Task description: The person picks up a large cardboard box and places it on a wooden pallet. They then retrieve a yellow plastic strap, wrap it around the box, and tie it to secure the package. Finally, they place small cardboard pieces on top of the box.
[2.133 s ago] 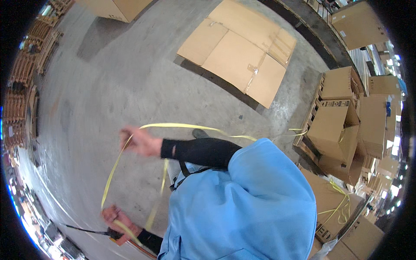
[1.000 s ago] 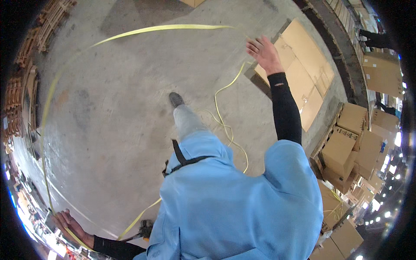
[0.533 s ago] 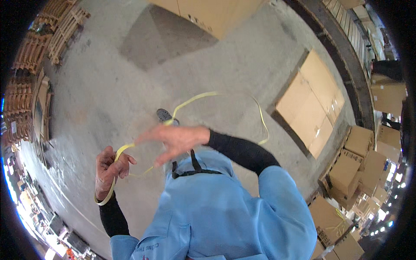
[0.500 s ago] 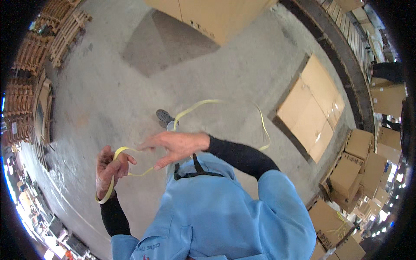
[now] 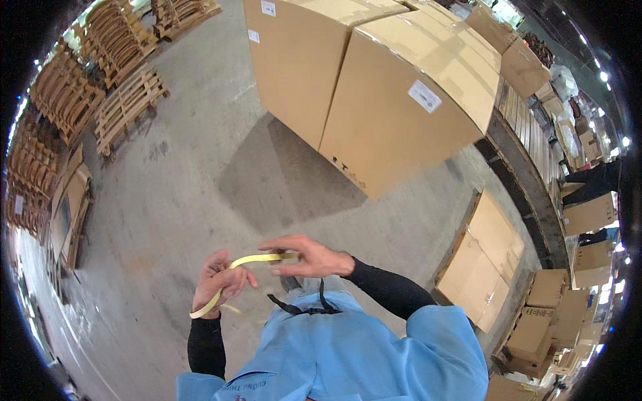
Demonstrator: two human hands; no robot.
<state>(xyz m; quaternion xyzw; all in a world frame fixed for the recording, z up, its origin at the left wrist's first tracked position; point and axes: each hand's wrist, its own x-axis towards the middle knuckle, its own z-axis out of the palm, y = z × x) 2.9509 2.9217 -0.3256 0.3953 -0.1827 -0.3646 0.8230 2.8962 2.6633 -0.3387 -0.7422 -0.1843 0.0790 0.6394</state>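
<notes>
A flat yellow strap (image 5: 253, 259) stretches between my two hands in front of my waist. Its band runs across the palm of my left hand (image 5: 219, 286) and round toward the wrist, with the fingers curled about it. Another short piece of it shows blurred below that palm. My right hand (image 5: 309, 258) pinches the strap between thumb and fingers, palm turned inward. Black sleeves cover both forearms, below a blue shirt.
Large taped cartons (image 5: 394, 113) stand ahead on the concrete floor. To the right lies a flat carton stack (image 5: 483, 257), beside a curved-looking slatted platform (image 5: 535, 160). Wooden pallets (image 5: 127, 110) are piled at the left. More boxes (image 5: 531, 331) sit at the lower right.
My view has tilted up, showing more of the large cartons. The right hand has closed on the strap; the long loop that hung out to the right is no longer seen.
</notes>
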